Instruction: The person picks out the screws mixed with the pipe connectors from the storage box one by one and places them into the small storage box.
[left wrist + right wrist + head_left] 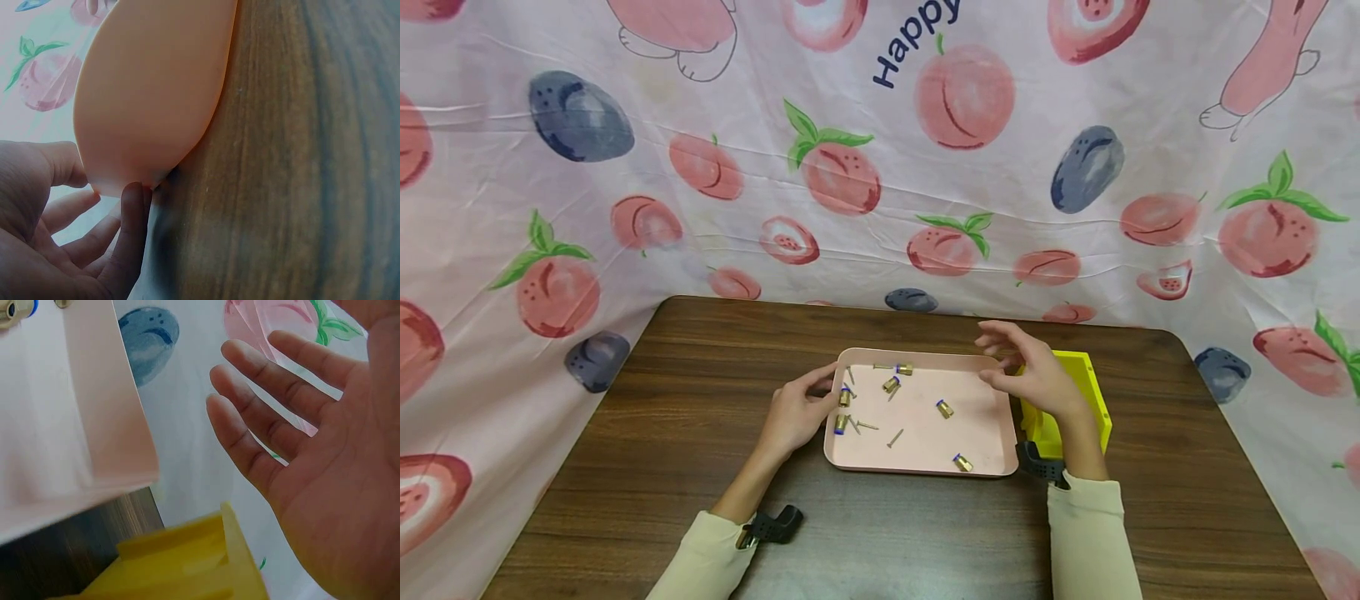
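A shallow pale-pink tray (917,432) lies on the table, holding several brass push-fit fittings (944,408) with blue collars and several small screws (895,438). Most of these pieces gather toward its left side. My left hand (796,415) grips the tray's left end, thumb at the rim and fingers against the outer wall (140,94). Over the gap between the tray's right edge and a yellow bin (1084,385), my right hand (1037,375) hovers with nothing in it. Its fingers (269,419) are spread and slightly bent, apart from the tray. Hand and forearm cover part of the bin.
The dark wood-grain table (722,358) extends around the tray. A fruit-print cloth (850,225) hangs behind and along the sides. Black wrist camera mounts (775,525) sit at both sleeves, the right one close to the tray's front right corner.
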Motion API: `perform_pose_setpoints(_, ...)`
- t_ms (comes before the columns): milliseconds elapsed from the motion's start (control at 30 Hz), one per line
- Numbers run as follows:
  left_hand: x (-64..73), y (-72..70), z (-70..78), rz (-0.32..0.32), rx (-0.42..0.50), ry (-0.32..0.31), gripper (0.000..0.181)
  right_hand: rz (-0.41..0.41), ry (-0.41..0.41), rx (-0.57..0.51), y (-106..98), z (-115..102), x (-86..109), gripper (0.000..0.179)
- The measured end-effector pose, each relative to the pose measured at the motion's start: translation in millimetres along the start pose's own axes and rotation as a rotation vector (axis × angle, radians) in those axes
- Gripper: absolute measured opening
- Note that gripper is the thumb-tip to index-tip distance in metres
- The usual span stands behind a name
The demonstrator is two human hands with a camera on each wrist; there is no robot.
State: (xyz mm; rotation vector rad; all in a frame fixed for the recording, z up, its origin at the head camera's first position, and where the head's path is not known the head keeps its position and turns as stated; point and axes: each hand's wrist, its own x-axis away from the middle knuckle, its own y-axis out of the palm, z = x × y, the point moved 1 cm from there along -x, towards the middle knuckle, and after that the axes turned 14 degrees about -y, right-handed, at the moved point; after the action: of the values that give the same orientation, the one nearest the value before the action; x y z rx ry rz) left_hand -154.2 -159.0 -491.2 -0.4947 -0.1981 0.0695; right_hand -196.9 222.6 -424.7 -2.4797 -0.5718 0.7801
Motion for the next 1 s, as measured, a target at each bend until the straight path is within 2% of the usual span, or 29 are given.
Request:
perform_pose_setpoints(233,0.1,0.1,-0.5,0.009,-0.004,0.004,0.048,-0.036,-0.016,0.009,9.1,-5.0,-5.8,0.068)
perform_pose_setpoints(333,-1.2,1.3,-3.4,0.015,0.012,0.036,0.048,-0.048,-0.022,0.017,12.9,-5.8,-8.3,0.069)
perform_pose_setpoints(400,-9.9,5.3,-16.1,0.019,0.032,0.089,0.047,-0.055,-0.026,0.016,15.5,-5.8,-10.1,0.069)
perform_pose_setpoints(467,-13.8,6.8,-22.3,0.019,0.05,0.127,0.047,-0.066,-0.035,0.007,18.5,-6.5,-12.6,0.069)
perform_pose_setpoints(567,-24.6,11.3,-36.8,0.025,0.057,0.164,0.047,-0.095,-0.042,-0.005,24.1,-8.6,-17.2,0.068)
perform_pose_setpoints(633,-23.9,10.8,-35.7,0.026,0.049,0.142,0.048,-0.118,-0.048,-0.009,28.0,-10.7,-20.6,0.068)
perform_pose_setpoints(733,-31.5,13.4,-45.7,0.027,0.035,0.118,0.048,-0.15,-0.053,-0.01,33.2,-13.5,-25.6,0.068)
perform_pose_setpoints(800,-31.5,13.0,-46.1,0.025,0.031,0.095,0.049,-0.169,-0.059,-0.007,35.9,-14.8,-28.5,0.069)
perform_pose_setpoints(1000,-34.9,13.9,-48.9,0.027,0.026,0.097,0.049,-0.247,-0.086,-0.013,45.0,-14.9,-37.7,0.069)
